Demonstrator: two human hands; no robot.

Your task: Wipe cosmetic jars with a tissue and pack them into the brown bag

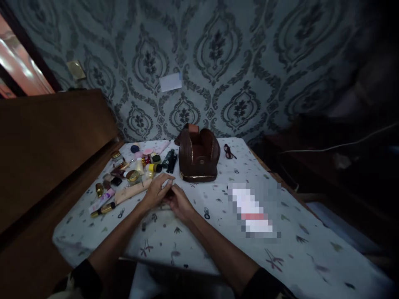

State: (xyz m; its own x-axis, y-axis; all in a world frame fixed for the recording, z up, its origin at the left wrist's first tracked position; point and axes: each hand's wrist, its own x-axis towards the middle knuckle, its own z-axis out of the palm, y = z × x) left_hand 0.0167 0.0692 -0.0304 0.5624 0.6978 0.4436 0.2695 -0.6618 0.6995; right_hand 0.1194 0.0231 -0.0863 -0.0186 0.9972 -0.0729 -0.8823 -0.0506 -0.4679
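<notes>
Over the near middle of the cloth-covered table, my left hand (157, 192) and my right hand (181, 203) meet at the fingertips. The left fingers are partly stretched out, with the thumb apart. On the right hand the fingers curl inward, and whether anything is between them is hidden. Just left of my left hand lies a long beige tube (129, 194). Beyond the hands stands a brown handbag (198, 170), its top unzipped and gaping. Spread to the left are several cosmetics, among them a yellow bottle with a black cap (155, 167) and a gold-and-black tube (102, 210).
Dark-framed glasses (229, 152) lie right of the bag. A blurred-out item (252, 211) rests on the table's right part. Patterned wallpaper (218, 50) rises behind, and a wooden panel (52, 137) borders the left side. A white cable (343, 145) runs at the right.
</notes>
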